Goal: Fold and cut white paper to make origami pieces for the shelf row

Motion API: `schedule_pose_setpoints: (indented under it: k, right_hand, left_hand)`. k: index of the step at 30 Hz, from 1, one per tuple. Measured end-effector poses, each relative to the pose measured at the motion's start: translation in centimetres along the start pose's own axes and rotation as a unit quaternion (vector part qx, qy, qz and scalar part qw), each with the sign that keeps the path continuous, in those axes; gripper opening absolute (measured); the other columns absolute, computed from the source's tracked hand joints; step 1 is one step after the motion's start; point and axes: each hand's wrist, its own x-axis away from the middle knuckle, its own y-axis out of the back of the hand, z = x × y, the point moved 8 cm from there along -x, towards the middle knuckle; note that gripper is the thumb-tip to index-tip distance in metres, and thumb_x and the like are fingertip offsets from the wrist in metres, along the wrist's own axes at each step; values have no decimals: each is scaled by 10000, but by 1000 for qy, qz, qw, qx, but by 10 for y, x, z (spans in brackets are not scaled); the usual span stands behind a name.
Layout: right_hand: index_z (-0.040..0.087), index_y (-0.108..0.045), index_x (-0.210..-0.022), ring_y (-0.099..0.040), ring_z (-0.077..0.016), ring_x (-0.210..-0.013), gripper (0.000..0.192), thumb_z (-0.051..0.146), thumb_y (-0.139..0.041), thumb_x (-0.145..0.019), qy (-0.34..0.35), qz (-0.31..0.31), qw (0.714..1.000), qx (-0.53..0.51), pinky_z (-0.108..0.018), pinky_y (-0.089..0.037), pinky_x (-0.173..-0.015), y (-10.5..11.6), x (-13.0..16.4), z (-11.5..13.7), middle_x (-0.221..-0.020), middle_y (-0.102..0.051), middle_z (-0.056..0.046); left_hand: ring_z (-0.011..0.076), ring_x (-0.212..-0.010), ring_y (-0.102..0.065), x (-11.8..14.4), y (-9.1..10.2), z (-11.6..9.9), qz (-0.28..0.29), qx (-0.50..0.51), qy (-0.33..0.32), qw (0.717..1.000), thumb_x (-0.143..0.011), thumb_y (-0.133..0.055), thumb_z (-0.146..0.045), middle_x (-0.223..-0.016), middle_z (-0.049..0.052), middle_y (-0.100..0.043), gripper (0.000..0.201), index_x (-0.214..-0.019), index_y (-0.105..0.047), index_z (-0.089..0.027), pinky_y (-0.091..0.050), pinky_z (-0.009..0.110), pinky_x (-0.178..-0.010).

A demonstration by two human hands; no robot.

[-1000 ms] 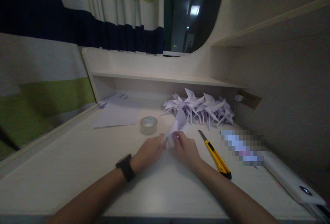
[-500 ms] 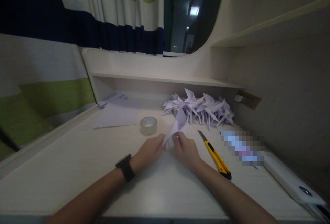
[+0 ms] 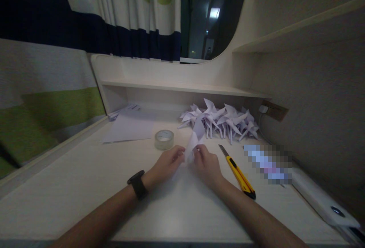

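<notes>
A white piece of paper (image 3: pixel 194 138) with curled, pointed flaps stands up between my two hands above the desk. My right hand (image 3: pixel 207 162) is closed on its lower right side, thumb and fingers pinched together. On the other side, my left hand (image 3: pixel 169 162) has its fingertips pinched at the lower left edge of the same paper. Parts of the paper are hidden behind my fingers. Just beyond my left hand lies a roll of clear tape (image 3: pixel 164 140). Right of my right hand lies a yellow utility knife (image 3: pixel 240 175), blade out and pointing away.
Several white paper pinwheels (image 3: pixel 225 120) are heaped at the back under the shelf (image 3: pixel 182 86). Flat sheets of paper (image 3: pixel 129 126) lie at the back left. A long white device (image 3: pixel 316 196) sits along the right side, near a wall socket (image 3: pixel 275 111).
My left hand's fingers have risen slightly along the paper's left edge and bunched together. The paper's lower flap has shifted a little. My right hand has barely moved.
</notes>
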Motion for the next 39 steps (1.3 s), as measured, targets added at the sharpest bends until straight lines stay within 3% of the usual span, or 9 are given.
schedule_pose_setpoints:
  k: [5, 12, 15, 19, 25, 31, 35, 39]
  right_hand:
    - [167, -544, -1101, -653, -181, -594, 314, 353, -338, -953, -15, -28, 999, -21, -242, -383, -536, 7, -2, -4, -743, -695, -45]
    - [160, -538, -1076, -653, -207, -620, 273, 245, -389, -863, 1, -15, 999, -53, -251, -411, -549, 9, -2, -4, -734, -683, -58]
    - [155, -523, -1082, -648, -216, -617, 296, 253, -456, -810, 7, 0, 997, -82, -255, -425, -544, 7, -2, -4, -743, -682, -65]
    - [166, -511, -1058, -624, -210, -588, 303, 283, -520, -778, -4, 11, 994, -112, -260, -434, -526, 3, -1, -8, -726, -661, -53]
    - [175, -517, -1017, -608, -198, -603, 241, 270, -450, -805, 2, 1, 984, -177, -262, -457, -529, 3, -1, -9, -740, -638, -55]
    - [191, -494, -861, -551, -154, -525, 181, 302, -549, -729, 28, -21, 979, -203, -233, -427, -494, 7, -3, -8, -661, -581, -7]
    - [193, -481, -847, -536, -144, -519, 130, 252, -527, -741, 29, -20, 977, -212, -228, -407, -492, 5, -3, -8, -648, -560, 7]
    - [196, -478, -867, -547, -155, -523, 112, 240, -498, -765, 8, -20, 973, -230, -233, -395, -482, 7, -3, -9, -640, -557, 11]
  left_hand:
    - [180, -773, -596, -1, 0, -1, 15, 24, 3, 1000, -906, -459, -263, -845, 50, -667, 297, -1168, -560, -166, -463, 322, -735]
    - [161, -750, -576, 2, -4, -4, 38, 21, -26, 999, -937, -450, -330, -873, 43, -645, 453, -1366, -461, -186, -442, 279, -688]
    - [141, -687, -550, 2, -6, -1, 40, 15, -30, 999, -935, -459, -345, -844, 31, -622, 494, -1396, -422, -172, -428, 258, -632]
    - [148, -748, -560, 2, -6, -2, 38, 18, -47, 998, -936, -464, -317, -886, 35, -621, 477, -1395, -421, -195, -441, 266, -670]
    - [150, -788, -574, 3, -7, -5, 44, 28, -63, 997, -936, -463, -266, -908, 33, -626, 461, -1392, -420, -210, -447, 276, -711]
    - [148, -748, -583, 2, -3, -9, 21, -22, -57, 998, -919, -487, -234, -855, 27, -641, 338, -1250, -521, -174, -438, 270, -696]
    - [151, -735, -579, 1, -1, -8, 12, -67, -59, 996, -915, -491, -242, -848, 38, -645, 173, -1012, -610, -163, -426, 260, -667]
    - [149, -714, -563, 0, 0, -6, 9, -96, -68, 993, -925, -475, -260, -819, 38, -632, 182, -938, -627, -160, -416, 260, -657]
